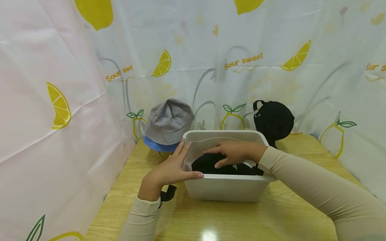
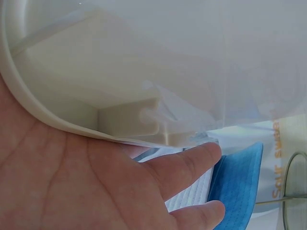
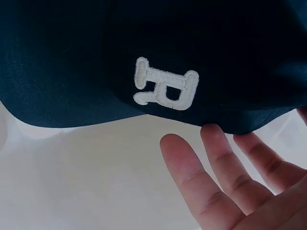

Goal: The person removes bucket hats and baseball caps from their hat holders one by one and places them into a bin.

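Note:
A black baseball cap (image 1: 208, 165) with a white embroidered letter R lies inside a white plastic bin (image 1: 223, 189). My right hand (image 1: 238, 151) reaches over the bin, fingers loosely extended above the cap. In the right wrist view, fingertips (image 3: 214, 136) meet the lower edge of the cap (image 3: 86, 72), below its letter. My left hand (image 1: 169, 170) rests on the bin's left side, fingers straight along the side and thumb across the front rim. The left wrist view has the palm (image 2: 62, 177) against the bin's rim (image 2: 45, 117).
Behind the bin on the left, a grey bucket hat (image 1: 170, 122) sits over a blue brim (image 1: 159, 144) on a wire stand. Another black cap (image 1: 275, 120) with a buckled strap hangs at back right. Lemon-print cloth (image 1: 187, 40) surrounds the wooden table (image 1: 241, 222).

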A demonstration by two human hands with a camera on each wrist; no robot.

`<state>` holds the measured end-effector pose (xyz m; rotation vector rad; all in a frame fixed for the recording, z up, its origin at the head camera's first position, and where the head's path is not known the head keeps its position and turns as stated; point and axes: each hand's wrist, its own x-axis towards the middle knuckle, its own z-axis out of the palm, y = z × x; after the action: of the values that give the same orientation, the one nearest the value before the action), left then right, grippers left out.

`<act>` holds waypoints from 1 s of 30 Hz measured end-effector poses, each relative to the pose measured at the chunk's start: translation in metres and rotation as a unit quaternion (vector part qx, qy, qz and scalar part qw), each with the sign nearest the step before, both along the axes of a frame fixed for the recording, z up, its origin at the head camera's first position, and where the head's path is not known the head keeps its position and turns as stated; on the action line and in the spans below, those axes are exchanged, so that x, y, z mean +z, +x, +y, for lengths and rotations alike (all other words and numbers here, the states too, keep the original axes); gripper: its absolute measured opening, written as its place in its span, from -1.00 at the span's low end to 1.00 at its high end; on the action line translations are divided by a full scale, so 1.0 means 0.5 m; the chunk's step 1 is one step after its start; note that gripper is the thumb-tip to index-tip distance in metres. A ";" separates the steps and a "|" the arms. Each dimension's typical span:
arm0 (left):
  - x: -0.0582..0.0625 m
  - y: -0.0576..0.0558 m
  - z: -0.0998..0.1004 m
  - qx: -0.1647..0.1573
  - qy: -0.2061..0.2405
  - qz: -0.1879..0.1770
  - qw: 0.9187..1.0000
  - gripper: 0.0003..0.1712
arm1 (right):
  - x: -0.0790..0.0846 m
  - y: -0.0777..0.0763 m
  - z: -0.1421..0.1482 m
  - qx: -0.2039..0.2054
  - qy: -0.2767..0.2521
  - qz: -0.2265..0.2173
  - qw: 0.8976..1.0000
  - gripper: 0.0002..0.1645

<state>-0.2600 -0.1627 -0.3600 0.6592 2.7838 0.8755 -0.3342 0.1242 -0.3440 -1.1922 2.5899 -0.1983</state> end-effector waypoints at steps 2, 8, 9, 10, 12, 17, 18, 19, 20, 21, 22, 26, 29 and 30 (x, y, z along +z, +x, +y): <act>0.001 -0.001 0.000 -0.001 0.000 0.000 1.000 0.41 | 0.000 -0.001 0.000 0.001 0.004 -0.004 1.000 -0.12; 0.001 -0.003 -0.001 -0.005 0.003 0.004 1.000 0.40 | 0.002 0.002 0.000 0.003 0.019 -0.012 1.000 -0.07; 0.000 -0.003 -0.001 -0.005 0.003 0.004 1.000 0.40 | 0.001 0.003 0.000 0.002 0.023 -0.012 1.000 -0.06; 0.000 -0.003 -0.001 -0.004 0.003 0.004 1.000 0.40 | 0.001 0.003 -0.001 0.002 0.028 -0.013 1.000 -0.06; -0.001 -0.003 -0.001 -0.003 0.003 0.003 1.000 0.40 | 0.000 0.004 -0.002 0.002 0.033 -0.014 0.999 -0.06; -0.004 -0.003 -0.001 -0.001 0.005 0.001 1.000 0.40 | -0.002 0.004 -0.004 0.003 0.043 -0.014 0.999 -0.06; -0.004 -0.003 -0.001 0.000 0.006 0.002 1.000 0.40 | -0.002 0.004 -0.004 0.005 0.043 -0.012 0.999 -0.06; -0.004 -0.003 -0.001 0.000 0.006 0.002 1.000 0.40 | -0.002 0.004 -0.004 0.009 0.043 -0.011 0.999 -0.06; -0.005 -0.003 -0.001 -0.001 0.006 0.003 1.000 0.40 | -0.002 0.004 -0.004 0.011 0.046 -0.010 0.999 -0.06; -0.005 -0.003 -0.002 -0.001 0.007 0.004 1.000 0.40 | -0.003 0.004 -0.004 0.012 0.050 -0.009 0.999 -0.06; -0.005 -0.003 -0.002 -0.001 0.006 0.004 1.000 0.40 | -0.003 0.004 -0.003 0.012 0.054 -0.008 0.998 -0.06; -0.004 -0.003 -0.002 -0.003 0.007 0.004 1.000 0.41 | -0.003 0.005 0.000 0.002 0.072 -0.012 0.997 -0.08; -0.003 -0.003 -0.001 -0.004 0.007 0.003 1.000 0.41 | -0.004 0.003 0.002 0.000 0.073 -0.013 0.997 -0.09; -0.003 -0.003 -0.001 -0.004 0.008 0.002 1.000 0.41 | -0.005 0.003 0.003 0.002 0.072 -0.012 0.997 -0.10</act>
<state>-0.2615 -0.1632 -0.3613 0.6746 2.7779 0.8969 -0.3328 0.1255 -0.3463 -1.1370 2.5319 -0.0239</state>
